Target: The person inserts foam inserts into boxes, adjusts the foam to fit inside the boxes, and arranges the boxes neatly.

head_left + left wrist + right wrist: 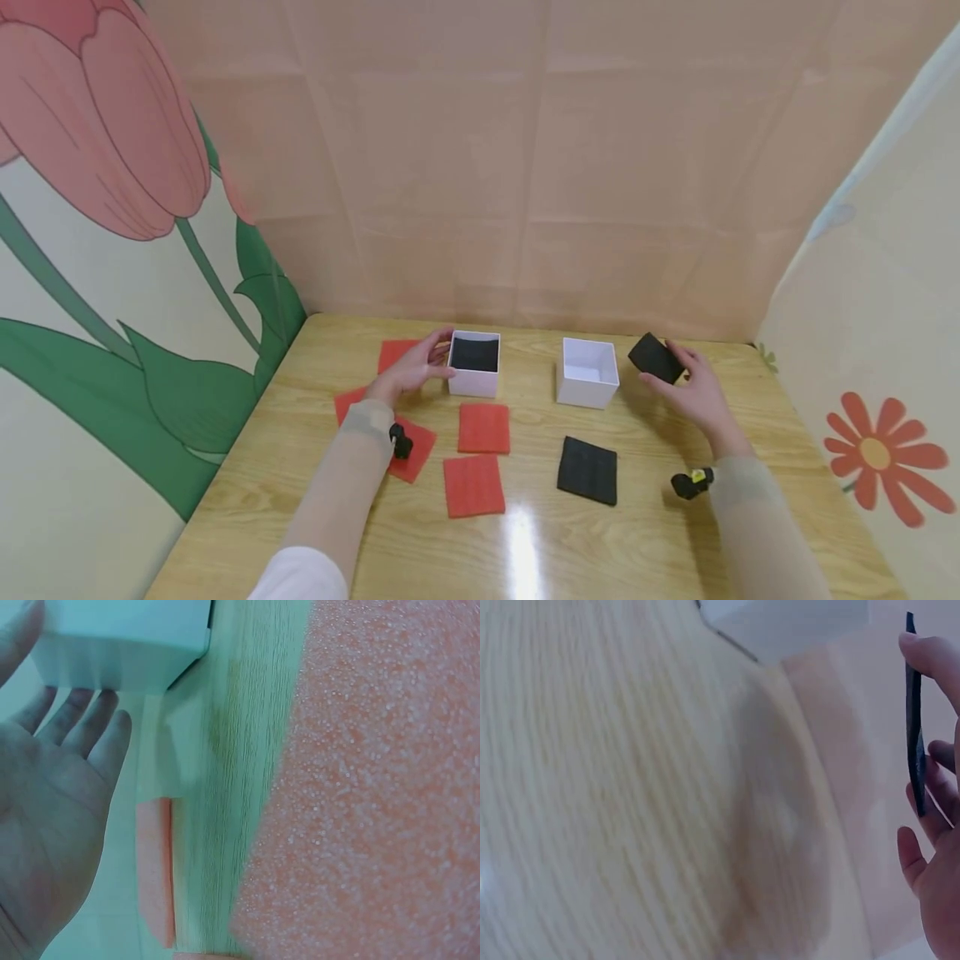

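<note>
My left hand point(411, 368) is at the left side of a white square box point(474, 383), its fingers nearly straight. Fingertips are right at the box wall, with the thumb near its front corner. A black foam square point(475, 355) sits inside this box, slightly bowed. On the right, my right hand point(693, 392) pinches another black foam square point(655, 358) by its edges, raised over the table and tilted. In the right wrist view this black square point(913, 720) appears edge-on between thumb and fingers. Left of it stands a second white box point(587, 392), its inner walls and bottom showing.
Two red foam squares point(483, 428) lie in front of the left box. More red squares point(393, 352) lie around and under my left arm. A black foam square point(587, 471) lies flat at front right. The wooden table point(525, 450) meets a pink backdrop point(480, 208).
</note>
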`<action>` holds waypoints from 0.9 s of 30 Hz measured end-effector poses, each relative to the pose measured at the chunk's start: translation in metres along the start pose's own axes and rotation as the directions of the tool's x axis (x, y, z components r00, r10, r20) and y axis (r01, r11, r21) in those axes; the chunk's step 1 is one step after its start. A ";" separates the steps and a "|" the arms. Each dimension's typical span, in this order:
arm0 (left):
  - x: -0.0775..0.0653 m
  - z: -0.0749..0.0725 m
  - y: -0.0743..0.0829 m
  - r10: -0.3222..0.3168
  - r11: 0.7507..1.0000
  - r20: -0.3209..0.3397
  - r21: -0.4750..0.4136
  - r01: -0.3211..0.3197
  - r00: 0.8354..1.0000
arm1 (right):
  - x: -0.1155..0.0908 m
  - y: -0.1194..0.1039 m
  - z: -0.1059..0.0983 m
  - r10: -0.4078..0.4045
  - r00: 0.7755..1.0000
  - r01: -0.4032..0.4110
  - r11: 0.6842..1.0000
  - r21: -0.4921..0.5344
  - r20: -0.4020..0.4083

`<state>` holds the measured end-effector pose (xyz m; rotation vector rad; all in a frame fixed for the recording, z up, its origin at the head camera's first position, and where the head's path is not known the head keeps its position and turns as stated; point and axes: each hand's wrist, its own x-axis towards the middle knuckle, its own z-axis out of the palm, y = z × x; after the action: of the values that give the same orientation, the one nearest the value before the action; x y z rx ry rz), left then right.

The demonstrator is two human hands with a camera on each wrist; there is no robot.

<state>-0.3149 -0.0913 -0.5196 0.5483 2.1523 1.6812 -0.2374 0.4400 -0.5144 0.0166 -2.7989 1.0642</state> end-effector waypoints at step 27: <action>0.009 0.003 -0.002 -0.007 1.000 -0.020 0.017 0.007 1.000 | 0.018 -0.087 0.021 -0.266 0.963 0.263 0.961 0.088 0.030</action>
<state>-0.3213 -0.0853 -0.5228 0.5304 2.1815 1.6733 -0.2524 0.3621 -0.4698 0.4153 -2.6856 1.1229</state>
